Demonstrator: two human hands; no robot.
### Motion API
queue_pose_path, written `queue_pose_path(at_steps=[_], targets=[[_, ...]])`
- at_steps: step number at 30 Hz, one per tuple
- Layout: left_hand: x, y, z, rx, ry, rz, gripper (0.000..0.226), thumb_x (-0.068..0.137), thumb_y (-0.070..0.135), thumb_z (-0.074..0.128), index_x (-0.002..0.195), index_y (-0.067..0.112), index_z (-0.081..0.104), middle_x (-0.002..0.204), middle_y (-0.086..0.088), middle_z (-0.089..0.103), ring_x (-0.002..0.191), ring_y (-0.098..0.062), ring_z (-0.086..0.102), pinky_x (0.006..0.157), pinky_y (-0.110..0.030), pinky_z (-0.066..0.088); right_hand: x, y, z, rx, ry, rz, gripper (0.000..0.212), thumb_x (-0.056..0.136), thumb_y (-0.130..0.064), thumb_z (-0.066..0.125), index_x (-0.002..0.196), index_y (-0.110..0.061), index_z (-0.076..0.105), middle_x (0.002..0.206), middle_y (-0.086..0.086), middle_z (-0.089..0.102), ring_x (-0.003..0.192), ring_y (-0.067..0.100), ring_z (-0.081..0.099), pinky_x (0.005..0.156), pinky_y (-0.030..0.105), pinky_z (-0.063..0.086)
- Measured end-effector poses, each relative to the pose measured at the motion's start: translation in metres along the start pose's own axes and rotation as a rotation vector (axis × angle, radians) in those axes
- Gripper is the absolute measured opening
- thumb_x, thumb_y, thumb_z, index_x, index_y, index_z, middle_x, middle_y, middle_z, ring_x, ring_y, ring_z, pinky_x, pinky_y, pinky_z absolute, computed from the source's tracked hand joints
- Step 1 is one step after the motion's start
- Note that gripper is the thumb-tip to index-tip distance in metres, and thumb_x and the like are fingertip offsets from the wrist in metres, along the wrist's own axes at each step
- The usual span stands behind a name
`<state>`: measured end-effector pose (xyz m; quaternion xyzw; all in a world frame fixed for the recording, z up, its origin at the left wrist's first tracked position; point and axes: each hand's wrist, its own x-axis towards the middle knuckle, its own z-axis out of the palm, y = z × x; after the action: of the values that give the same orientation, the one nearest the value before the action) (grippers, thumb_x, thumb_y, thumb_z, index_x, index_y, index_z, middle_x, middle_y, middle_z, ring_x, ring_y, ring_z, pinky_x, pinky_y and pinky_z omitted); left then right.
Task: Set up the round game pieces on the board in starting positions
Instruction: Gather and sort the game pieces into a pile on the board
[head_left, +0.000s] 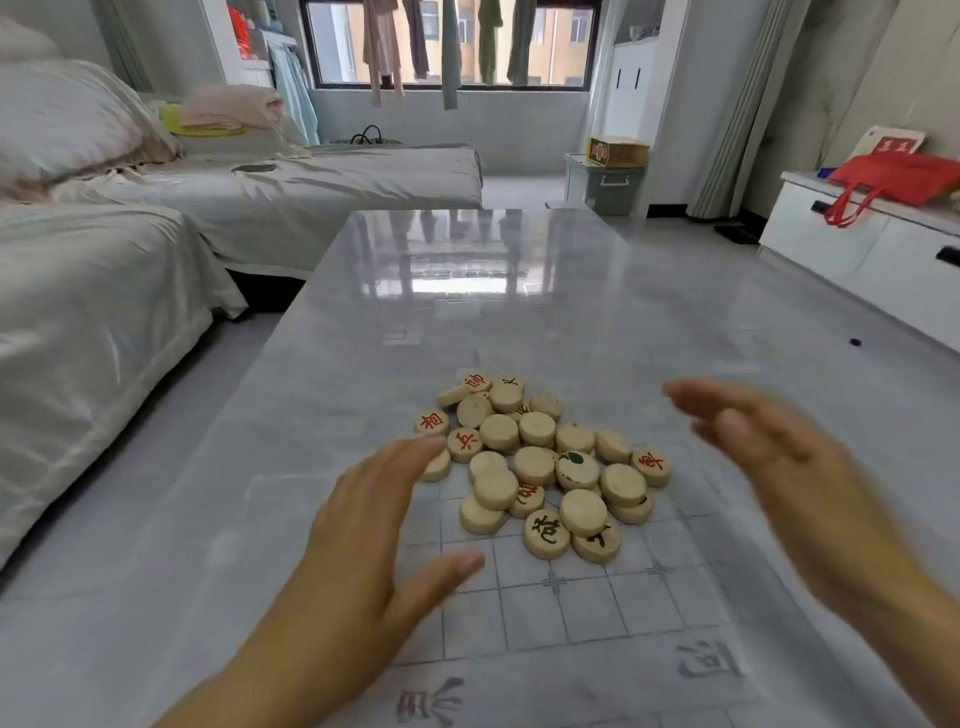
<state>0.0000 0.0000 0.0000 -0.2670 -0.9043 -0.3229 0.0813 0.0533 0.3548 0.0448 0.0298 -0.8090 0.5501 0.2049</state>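
Head view: a heap of round wooden game pieces (540, 462) lies on a thin gridded board (587, 608) spread over the glossy grey tabletop (467, 291). Some pieces show red characters, 相 and 兵 at the left edge, and others show black ones. The left hand (374, 519), grip wide, reaches the heap's left edge. The right hand (779, 457), blurred, grip wide and holding nothing, hovers just right of the heap

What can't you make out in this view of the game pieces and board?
Head view only.
1. Pile of pieces: many lie blank side up or under others, characters hidden.
2. Board: near edge cut off by frame; far part faint under glare.
3. Right hand: motion blur hides finger detail.
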Motion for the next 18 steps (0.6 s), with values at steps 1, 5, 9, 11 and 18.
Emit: queue_pose_path(at_steps=[1,5,9,11,18], targets=[[0.016,0.030,0.017,-0.038,-0.032,-0.018,0.074,0.067,0.079,0.041,0.131,0.057,0.014,0.138,0.037,0.020,0.132,0.006,0.023,0.109,-0.027,0.030,-0.003,0.007,0.008,0.000,0.027,0.086,0.031,0.077,-0.052,0.055,0.106,-0.043,0.062,0.114,-0.021,0.064,0.112,-0.001,0.055,0.090,0.021,0.048],[0.055,0.067,0.066,0.013,-0.092,-0.097,0.080,0.078,0.059,0.058,0.142,0.035,0.018,0.151,0.014,0.020,0.140,-0.011,0.019,0.114,-0.041,0.024,-0.001,0.042,0.026,-0.170,-0.008,0.261,0.034,0.088,-0.029,0.056,0.121,-0.033,0.051,0.134,-0.009,0.046,0.124,0.007,0.037,0.103,0.029,0.032],[0.062,0.073,0.084,0.030,-0.084,-0.156,0.071,0.085,0.047,0.056,0.144,0.027,0.021,0.154,0.007,0.018,0.142,-0.012,0.015,0.115,-0.037,0.021,0.001,0.057,0.035,-0.366,-0.047,0.250,0.045,0.089,-0.029,0.056,0.132,-0.022,0.046,0.146,-0.001,0.038,0.134,0.015,0.032,0.112,0.034,0.025],[0.060,0.072,0.091,0.014,-0.049,-0.159,0.060,0.088,0.037,0.055,0.141,0.025,0.029,0.152,0.006,0.023,0.140,-0.012,0.018,0.113,-0.029,0.019,-0.001,0.060,0.039,-0.454,-0.048,0.214,0.045,0.089,-0.032,0.055,0.132,-0.023,0.047,0.146,-0.001,0.039,0.134,0.016,0.031,0.111,0.034,0.025],[0.049,0.071,0.097,-0.150,0.132,-0.171,0.042,0.080,0.010,0.067,0.120,0.014,0.055,0.128,0.004,0.049,0.120,-0.012,0.043,0.101,-0.019,0.032,-0.006,0.060,0.039,-0.431,-0.022,0.104,0.036,0.088,-0.029,0.058,0.124,-0.023,0.056,0.133,-0.008,0.050,0.118,0.005,0.036,0.098,0.021,0.028]])
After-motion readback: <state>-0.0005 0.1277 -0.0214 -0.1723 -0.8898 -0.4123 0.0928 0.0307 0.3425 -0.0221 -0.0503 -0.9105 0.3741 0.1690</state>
